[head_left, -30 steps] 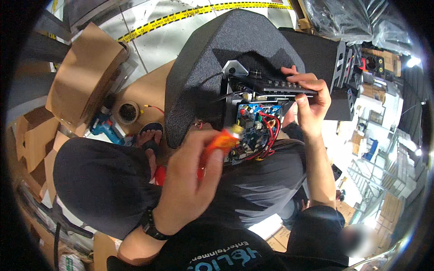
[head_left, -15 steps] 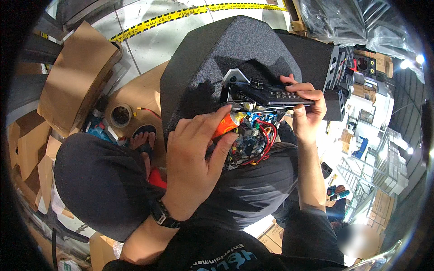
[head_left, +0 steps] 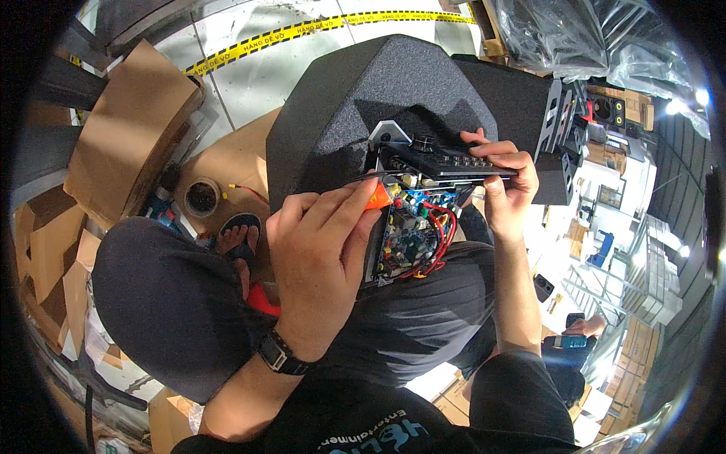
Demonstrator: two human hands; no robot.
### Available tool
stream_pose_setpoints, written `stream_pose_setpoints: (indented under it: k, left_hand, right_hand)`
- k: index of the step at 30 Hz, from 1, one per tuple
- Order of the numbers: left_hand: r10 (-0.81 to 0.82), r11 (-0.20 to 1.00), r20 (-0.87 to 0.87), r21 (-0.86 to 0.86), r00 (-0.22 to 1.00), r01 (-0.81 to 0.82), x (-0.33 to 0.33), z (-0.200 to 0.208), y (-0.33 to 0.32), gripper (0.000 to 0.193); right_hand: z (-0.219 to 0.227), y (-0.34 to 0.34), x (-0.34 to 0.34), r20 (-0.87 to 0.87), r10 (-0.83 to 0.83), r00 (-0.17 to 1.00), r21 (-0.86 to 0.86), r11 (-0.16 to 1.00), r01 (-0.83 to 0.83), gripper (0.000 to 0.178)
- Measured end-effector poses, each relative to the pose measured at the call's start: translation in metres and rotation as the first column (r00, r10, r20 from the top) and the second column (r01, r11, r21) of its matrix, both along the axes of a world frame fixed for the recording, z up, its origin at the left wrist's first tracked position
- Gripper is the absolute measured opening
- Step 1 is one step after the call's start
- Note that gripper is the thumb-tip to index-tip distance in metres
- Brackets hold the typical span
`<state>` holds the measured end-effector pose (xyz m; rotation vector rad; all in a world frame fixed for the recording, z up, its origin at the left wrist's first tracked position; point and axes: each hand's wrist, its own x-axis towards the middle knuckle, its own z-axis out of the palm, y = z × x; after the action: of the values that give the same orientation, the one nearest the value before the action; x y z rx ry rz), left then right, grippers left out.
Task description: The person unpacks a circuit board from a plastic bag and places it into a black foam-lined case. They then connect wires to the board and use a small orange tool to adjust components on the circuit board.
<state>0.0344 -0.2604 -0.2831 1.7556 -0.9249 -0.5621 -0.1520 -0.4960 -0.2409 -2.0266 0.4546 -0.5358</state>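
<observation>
In my left hand (head_left: 321, 234) is an orange tube (head_left: 379, 196), closed between thumb and fingers. Most of the tube is hidden by the hand, and its tip cannot be made out. My right hand (head_left: 508, 178) grips the right end of a black control panel (head_left: 446, 163) with knobs and rows of small buttons, tilted up. Just below the panel, a circuit board (head_left: 408, 238) with red wires (head_left: 446, 231) lies exposed above my lap. Behind both stands a large black textured speaker cabinet (head_left: 340, 98), with a pale metal bracket (head_left: 391, 130) by the panel's left end.
Brown cardboard boxes (head_left: 132, 129) stand at the left. A tape roll (head_left: 202, 196) rests on cardboard near my foot. Yellow-black tape (head_left: 280, 38) crosses the floor beyond the cabinet. At the lower right, another person's hand (head_left: 588, 326) is near a teal power tool (head_left: 567, 342).
My left hand has drawn the orange tube slightly left, and its yellow nozzle no longer shows. The panel and right hand have shifted slightly left. The other person has moved at the lower right.
</observation>
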Motion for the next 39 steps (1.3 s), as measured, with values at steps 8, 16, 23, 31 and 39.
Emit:
stream_pose_setpoints:
  k: [8, 16, 23, 31, 39]
  left_hand:
    - [0.046, 0.999, -0.039, -0.009, 0.998, -0.047, -0.0008, -0.0013, -0.0056, 0.032]
    - [0.033, 0.999, -0.034, 0.027, 0.999, -0.032, 0.0016, 0.0028, -0.0073, 0.031]
    - [0.035, 0.999, -0.019, 0.042, 0.999, -0.034, 0.0012, 0.0027, -0.0085, 0.032]
    - [0.031, 0.999, 0.007, 0.029, 0.999, -0.031, -0.0001, 0.0031, -0.0082, 0.033]
    - [0.039, 0.999, -0.003, 0.029, 0.999, -0.039, 0.0028, 0.0064, -0.0094, 0.033]
  right_hand:
    - [0.0004, 0.0000, 0.0012, 0.006, -0.029, 1.000, -0.017, 0.999, 0.029, 0.031]
    - [-0.0020, 0.0000, 0.0003, 0.022, -0.049, 0.999, -0.003, 0.999, 0.049, 0.035]
    - [-0.0001, 0.0007, 0.0006, 0.003, -0.031, 1.000, 0.024, 0.999, 0.031, 0.035]
    - [0.0035, 0.0010, 0.0036, -0.054, -0.029, 0.998, -0.050, 0.998, 0.026, 0.040]
    - [0.0038, 0.0011, 0.0051, -0.036, -0.025, 0.999, -0.035, 0.999, 0.024, 0.041]
